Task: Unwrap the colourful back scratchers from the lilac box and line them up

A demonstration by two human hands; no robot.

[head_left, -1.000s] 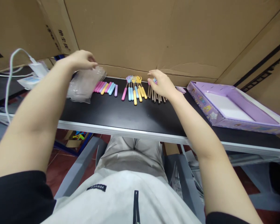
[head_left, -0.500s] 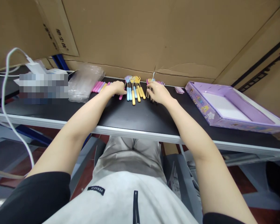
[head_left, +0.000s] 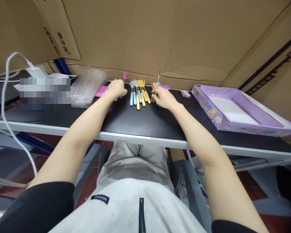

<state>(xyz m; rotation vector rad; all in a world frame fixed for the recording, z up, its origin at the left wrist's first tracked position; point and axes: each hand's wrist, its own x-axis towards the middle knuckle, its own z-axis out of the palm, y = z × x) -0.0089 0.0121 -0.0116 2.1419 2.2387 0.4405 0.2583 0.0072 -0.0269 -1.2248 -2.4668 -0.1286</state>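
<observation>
My left hand [head_left: 115,89] is closed around a pink-handled fork [head_left: 125,76], lifted so its pink head sticks up above my fingers. A row of blue and yellow forks [head_left: 138,92] lies just right of it on the black table [head_left: 140,121]. My right hand [head_left: 162,97] rests fingers-down on a bunch of brown-handled forks [head_left: 157,87] with coloured heads. Pink handles [head_left: 100,90] lie to the left of my left hand.
A clear plastic bag [head_left: 87,87] lies at the left. A white charger with cable [head_left: 34,69] sits further left. An open purple box [head_left: 235,111] stands at the right. Cardboard [head_left: 160,35] walls off the back.
My left hand left the plastic bag, moved right to the forks and picked up a pink one. My right hand stayed on the brown-handled forks.
</observation>
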